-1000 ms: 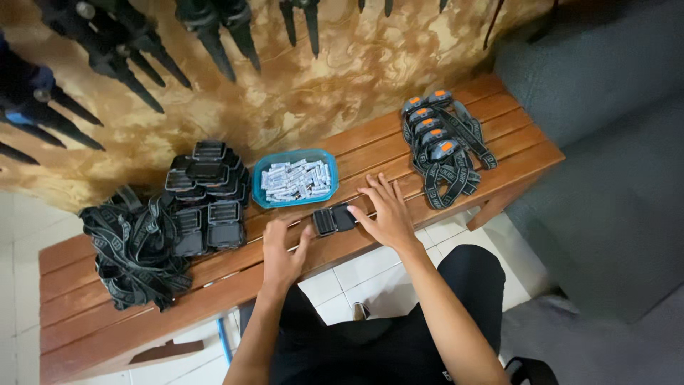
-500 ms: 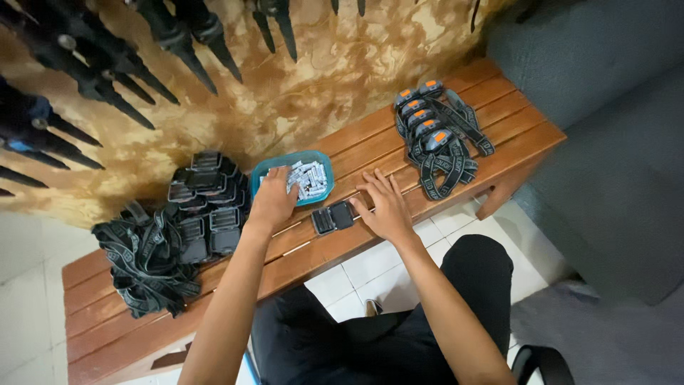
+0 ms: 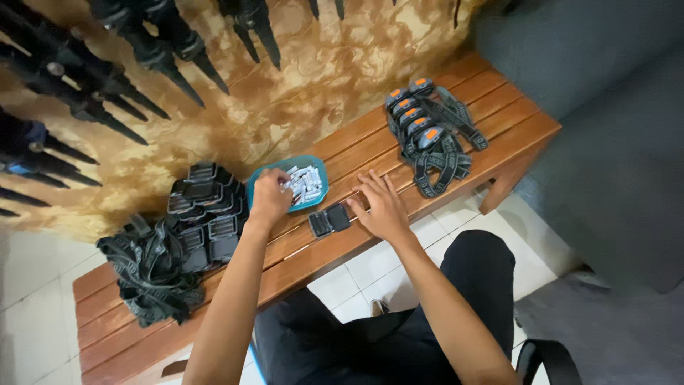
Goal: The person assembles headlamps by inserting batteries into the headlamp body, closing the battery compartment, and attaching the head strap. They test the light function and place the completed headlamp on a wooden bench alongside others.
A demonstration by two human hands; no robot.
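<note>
My left hand reaches into a teal tray of several small silver batteries on a wooden bench; its fingers pinch at the batteries, and whether one is held is hidden. My right hand rests flat on the bench, fingers spread, just right of a small black opened case that lies near the front edge. The case is touched by neither hand.
Left of the tray sits a pile of black cases and a heap of black straps. At the bench's right end lie several headlamps with orange buttons. Dark tripod legs hang along the wall. A grey sofa stands at the right.
My left hand has moved from the bench front up to the teal tray and closed its fingers among the batteries. The right hand has stayed beside the black case.
</note>
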